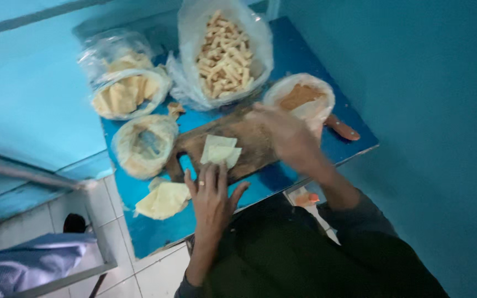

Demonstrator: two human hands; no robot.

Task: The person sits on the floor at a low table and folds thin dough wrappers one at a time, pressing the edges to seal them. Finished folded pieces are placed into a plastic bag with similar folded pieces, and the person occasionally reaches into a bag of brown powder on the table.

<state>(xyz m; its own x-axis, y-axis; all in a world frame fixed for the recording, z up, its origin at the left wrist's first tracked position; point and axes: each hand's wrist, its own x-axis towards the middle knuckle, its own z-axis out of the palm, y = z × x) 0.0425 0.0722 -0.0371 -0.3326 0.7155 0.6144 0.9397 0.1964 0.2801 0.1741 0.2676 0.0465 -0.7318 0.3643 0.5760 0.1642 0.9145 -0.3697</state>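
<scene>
Now mid-wrapping — left hand (pixel 212 200) flat, fingers released just below the pale wrapper (pixel 220 150) on the wooden board (pixel 249 140); right hand (pixel 288 135) blurred, grip unclear — filling probably next.

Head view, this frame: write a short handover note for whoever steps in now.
Left hand: flat on the near edge of the wooden board, fingertips by the pale folded wrapper; holds nothing.
Right hand: blurred over the board's far end, near the bag of brown powder; grip unclear.
Bag of stick snacks and bags of pale sheets stand behind.
Done: one wrapper lies on the board.
Left: nothing on it yet.
</scene>
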